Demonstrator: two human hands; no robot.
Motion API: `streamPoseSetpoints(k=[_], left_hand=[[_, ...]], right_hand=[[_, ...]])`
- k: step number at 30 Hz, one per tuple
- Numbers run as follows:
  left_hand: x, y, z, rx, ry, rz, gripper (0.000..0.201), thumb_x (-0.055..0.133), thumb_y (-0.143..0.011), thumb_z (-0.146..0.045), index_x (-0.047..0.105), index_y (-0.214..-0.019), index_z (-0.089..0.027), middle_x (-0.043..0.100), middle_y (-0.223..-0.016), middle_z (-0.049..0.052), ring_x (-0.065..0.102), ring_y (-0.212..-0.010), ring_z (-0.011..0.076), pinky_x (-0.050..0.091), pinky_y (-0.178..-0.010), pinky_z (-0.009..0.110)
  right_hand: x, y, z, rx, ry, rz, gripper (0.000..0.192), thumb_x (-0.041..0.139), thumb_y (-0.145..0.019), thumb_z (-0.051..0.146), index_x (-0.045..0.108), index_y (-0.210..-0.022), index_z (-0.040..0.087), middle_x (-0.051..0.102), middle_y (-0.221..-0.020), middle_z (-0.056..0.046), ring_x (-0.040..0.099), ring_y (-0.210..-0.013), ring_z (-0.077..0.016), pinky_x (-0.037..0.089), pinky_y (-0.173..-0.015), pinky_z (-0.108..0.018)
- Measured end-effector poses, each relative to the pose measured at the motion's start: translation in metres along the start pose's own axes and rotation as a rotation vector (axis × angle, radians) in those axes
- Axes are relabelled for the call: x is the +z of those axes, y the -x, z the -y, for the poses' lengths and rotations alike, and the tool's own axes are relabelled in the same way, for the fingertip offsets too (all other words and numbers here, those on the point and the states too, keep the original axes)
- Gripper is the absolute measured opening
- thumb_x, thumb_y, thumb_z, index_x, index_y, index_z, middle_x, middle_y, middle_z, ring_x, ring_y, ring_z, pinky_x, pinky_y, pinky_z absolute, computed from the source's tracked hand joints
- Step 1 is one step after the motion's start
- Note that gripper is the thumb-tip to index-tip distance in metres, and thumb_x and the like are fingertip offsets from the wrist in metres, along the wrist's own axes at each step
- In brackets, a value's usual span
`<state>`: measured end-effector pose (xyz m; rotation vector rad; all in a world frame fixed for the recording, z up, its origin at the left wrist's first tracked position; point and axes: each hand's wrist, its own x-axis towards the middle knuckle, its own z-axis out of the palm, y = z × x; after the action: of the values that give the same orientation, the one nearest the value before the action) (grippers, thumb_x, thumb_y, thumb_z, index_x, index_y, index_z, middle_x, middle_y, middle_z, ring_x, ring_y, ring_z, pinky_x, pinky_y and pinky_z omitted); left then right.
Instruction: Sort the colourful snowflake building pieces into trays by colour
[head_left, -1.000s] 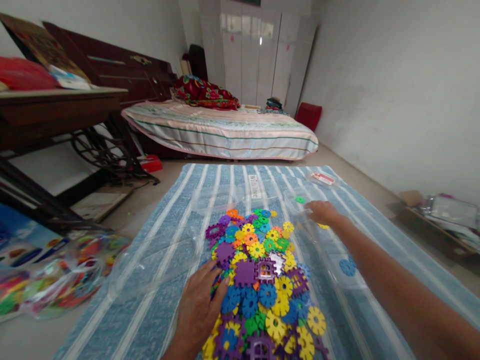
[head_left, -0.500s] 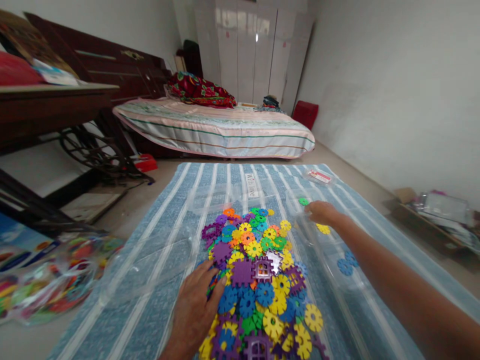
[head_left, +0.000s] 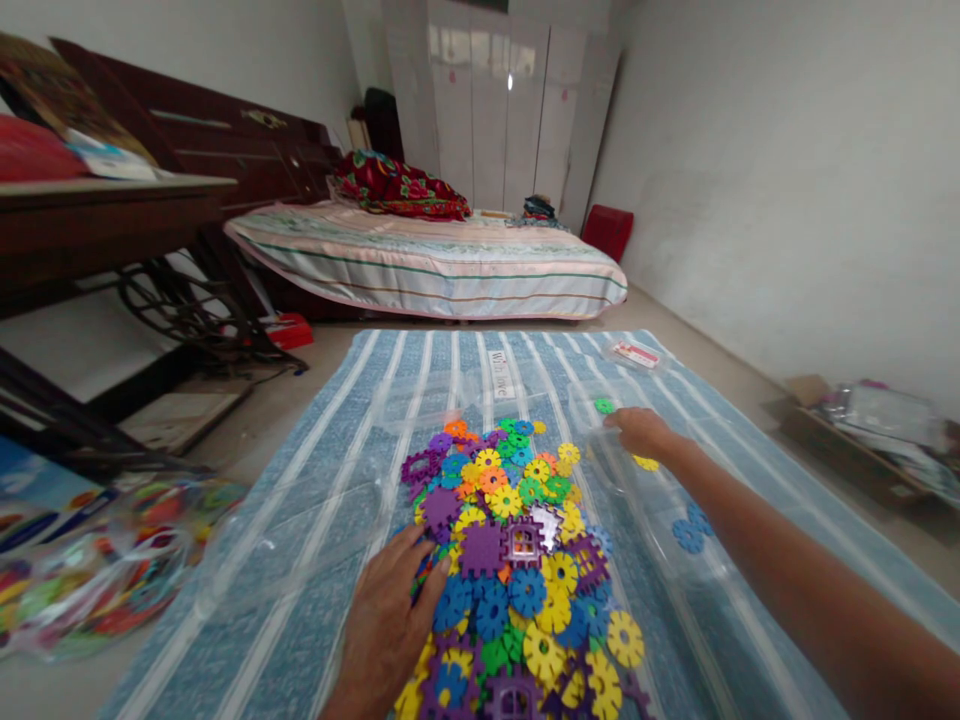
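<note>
My left hand (head_left: 394,605) lies with its fingers spread at the left edge of a heap of plastic building pieces. The heap mixes notched flower-shaped discs, such as a yellow disc (head_left: 544,648) and a blue disc (head_left: 491,610), with purple square panels (head_left: 484,549) and a purple window panel (head_left: 523,541). Stretched out to the right, my right hand (head_left: 641,432) is over a clear plastic tray (head_left: 581,395), its fingers drawn together. A green disc (head_left: 604,406) shows beside its fingertips. Whatever those fingers hold is hidden.
Other clear trays stand on the striped cloth (head_left: 300,560); one holds blue discs (head_left: 688,535). A yellow disc (head_left: 645,463) is beside my right wrist. Past the table are a bed (head_left: 427,260) and, at left, a sewing-machine table (head_left: 112,215). Bagged coloured pieces (head_left: 112,590) lie at lower left.
The whole view has shifted slightly down and left. Both hands and the pieces keep about the same places.
</note>
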<state>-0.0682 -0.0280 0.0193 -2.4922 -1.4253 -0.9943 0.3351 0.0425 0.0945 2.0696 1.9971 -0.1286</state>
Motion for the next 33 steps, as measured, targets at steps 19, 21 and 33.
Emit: streamPoseSetpoints(k=[19, 21, 33], left_hand=[[-0.002, 0.0, -0.005, -0.004, 0.009, 0.001, 0.029, 0.046, -0.089, -0.041, 0.064, -0.093, -0.018, 0.069, -0.106, 0.012, 0.064, -0.099, 0.0255, 0.054, -0.085, 0.041], [-0.002, 0.0, -0.005, -0.008, 0.006, -0.001, 0.029, 0.045, -0.089, -0.041, 0.064, -0.093, -0.019, 0.069, -0.106, 0.011, 0.064, -0.099, 0.0253, 0.055, -0.085, 0.041], [-0.004, 0.0, -0.006, -0.017, -0.005, 0.047, 0.032, 0.044, -0.089, -0.042, 0.065, -0.093, -0.018, 0.068, -0.108, 0.012, 0.064, -0.101, 0.0253, 0.053, -0.087, 0.041]], right_hand=[[-0.006, 0.007, 0.01, 0.019, 0.023, 0.008, 0.027, 0.052, -0.091, 0.026, 0.057, -0.116, 0.019, 0.059, -0.119, -0.008, 0.057, -0.106, -0.0206, 0.044, -0.092, -0.041], [-0.012, 0.012, 0.015, 0.036, 0.03, -0.013, 0.033, 0.047, -0.088, 0.011, 0.057, -0.118, 0.019, 0.06, -0.119, -0.01, 0.057, -0.108, -0.0223, 0.041, -0.092, -0.039], [-0.034, 0.113, 0.108, -0.16, -0.168, -0.14, 0.025, 0.043, -0.088, 0.023, 0.061, -0.105, 0.022, 0.066, -0.101, -0.005, 0.061, -0.093, -0.0188, 0.042, -0.077, -0.028]])
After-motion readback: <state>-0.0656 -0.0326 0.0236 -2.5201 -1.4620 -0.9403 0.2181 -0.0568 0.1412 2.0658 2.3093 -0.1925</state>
